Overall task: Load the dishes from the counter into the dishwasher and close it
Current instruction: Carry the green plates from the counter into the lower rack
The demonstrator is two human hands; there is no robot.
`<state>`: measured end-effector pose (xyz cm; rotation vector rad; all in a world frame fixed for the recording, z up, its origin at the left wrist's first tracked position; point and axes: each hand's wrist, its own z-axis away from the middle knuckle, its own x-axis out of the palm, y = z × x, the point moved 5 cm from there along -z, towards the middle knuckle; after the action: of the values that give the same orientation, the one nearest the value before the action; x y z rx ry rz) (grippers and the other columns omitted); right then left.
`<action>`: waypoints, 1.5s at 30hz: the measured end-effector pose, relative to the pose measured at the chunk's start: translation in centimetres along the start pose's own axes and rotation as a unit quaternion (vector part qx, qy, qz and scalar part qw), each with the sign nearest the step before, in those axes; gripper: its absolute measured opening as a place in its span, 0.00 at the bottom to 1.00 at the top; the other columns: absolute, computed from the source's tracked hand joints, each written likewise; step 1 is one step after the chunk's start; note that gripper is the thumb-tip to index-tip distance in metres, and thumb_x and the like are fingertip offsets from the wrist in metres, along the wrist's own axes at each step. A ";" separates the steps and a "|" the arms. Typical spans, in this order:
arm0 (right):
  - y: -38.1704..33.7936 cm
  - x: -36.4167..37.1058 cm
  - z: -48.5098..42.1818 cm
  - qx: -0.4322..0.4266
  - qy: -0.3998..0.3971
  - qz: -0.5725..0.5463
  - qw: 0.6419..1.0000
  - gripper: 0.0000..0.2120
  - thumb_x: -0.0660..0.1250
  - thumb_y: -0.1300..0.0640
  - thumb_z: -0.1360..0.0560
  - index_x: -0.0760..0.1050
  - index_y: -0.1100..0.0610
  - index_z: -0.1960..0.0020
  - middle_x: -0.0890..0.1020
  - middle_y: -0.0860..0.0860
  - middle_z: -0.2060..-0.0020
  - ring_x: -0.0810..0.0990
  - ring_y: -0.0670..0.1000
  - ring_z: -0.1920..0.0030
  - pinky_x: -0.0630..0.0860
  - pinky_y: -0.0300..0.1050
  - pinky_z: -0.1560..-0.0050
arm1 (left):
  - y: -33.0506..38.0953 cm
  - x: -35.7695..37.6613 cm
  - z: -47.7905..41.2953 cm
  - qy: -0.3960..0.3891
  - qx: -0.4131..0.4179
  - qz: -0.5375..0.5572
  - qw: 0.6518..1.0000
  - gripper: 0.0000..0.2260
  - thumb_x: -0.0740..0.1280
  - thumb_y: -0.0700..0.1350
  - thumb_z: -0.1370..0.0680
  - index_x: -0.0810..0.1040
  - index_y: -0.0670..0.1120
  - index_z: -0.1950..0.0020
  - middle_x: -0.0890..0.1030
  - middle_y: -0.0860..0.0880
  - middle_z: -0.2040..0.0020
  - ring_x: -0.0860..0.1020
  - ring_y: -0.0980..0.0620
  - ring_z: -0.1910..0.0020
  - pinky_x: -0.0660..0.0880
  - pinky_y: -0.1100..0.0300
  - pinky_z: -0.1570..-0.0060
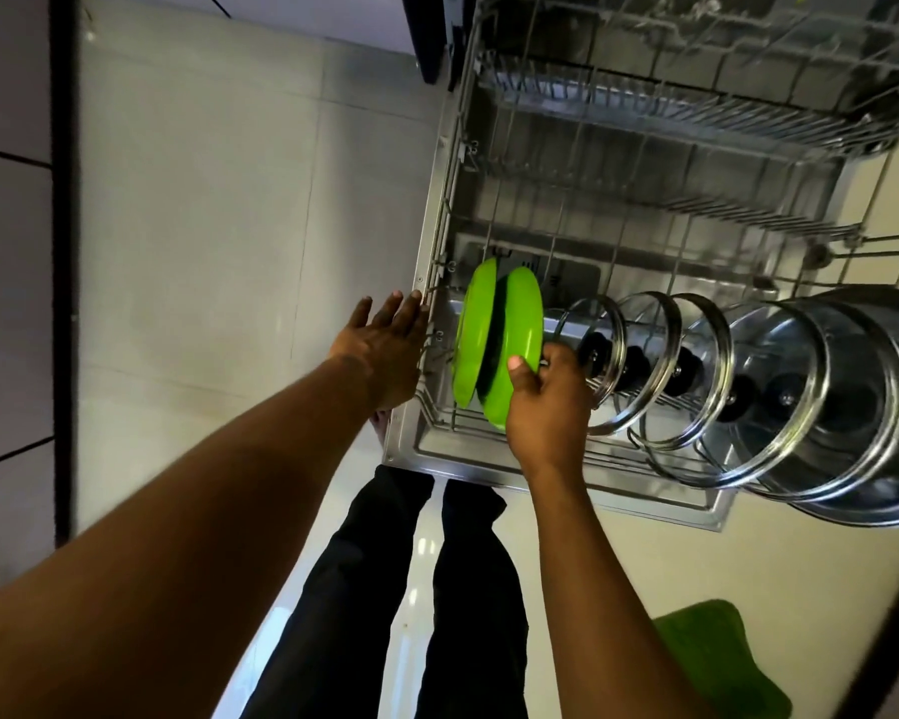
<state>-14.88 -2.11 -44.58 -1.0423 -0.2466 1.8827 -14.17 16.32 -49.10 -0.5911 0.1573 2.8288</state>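
Two green plates stand on edge at the left end of the pulled-out lower rack point(437, 407) of the open dishwasher. My right hand point(546, 402) grips the lower rim of the right green plate point(520, 334), thumb on its face. The left green plate point(476, 324) stands just beside it. My left hand point(385, 345) is flat with straight fingers, its fingertips touching the rack's left edge. To the right, several glass pot lids point(650, 371) with black knobs stand in a row in the rack.
The upper rack point(696, 96) is pulled out above, far side. The open dishwasher door point(644, 505) lies under the rack. Pale tiled floor stretches left. A green mat point(717, 661) lies at lower right. My dark-trousered legs point(411, 589) stand before the door.
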 end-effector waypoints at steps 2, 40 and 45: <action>0.2 0.4 -0.3 0.007 0.001 0.020 1.000 0.12 0.64 0.53 0.20 0.73 0.59 0.41 0.78 0.52 0.54 0.77 0.56 0.53 0.70 0.45 0.55 | -0.1 0.0 -0.1 0.000 0.003 -0.003 1.000 0.35 0.54 0.52 0.16 0.34 0.44 0.21 0.33 0.45 0.21 0.36 0.45 0.22 0.39 0.43 0.23; -1.9 1.2 2.0 -0.047 0.015 0.196 0.979 0.22 0.56 0.47 0.18 0.67 0.59 0.30 0.75 0.58 0.36 0.75 0.60 0.38 0.73 0.51 0.44 | -0.7 -0.3 4.8 0.069 -0.025 0.021 0.997 0.33 0.53 0.52 0.16 0.35 0.46 0.21 0.34 0.45 0.21 0.37 0.41 0.22 0.37 0.40 0.26; -4.7 0.0 4.5 -0.136 -0.025 0.329 0.934 0.30 0.57 0.46 0.19 0.54 0.59 0.22 0.56 0.57 0.23 0.53 0.58 0.23 0.55 0.55 0.24 | -0.2 -1.1 9.4 0.107 -0.029 0.043 0.993 0.35 0.53 0.55 0.16 0.34 0.45 0.21 0.34 0.45 0.21 0.36 0.41 0.22 0.37 0.39 0.26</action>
<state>-15.27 1.57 -39.15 -1.3832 -0.2054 2.5319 -16.74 17.71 -40.14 -0.9218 0.1441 2.8549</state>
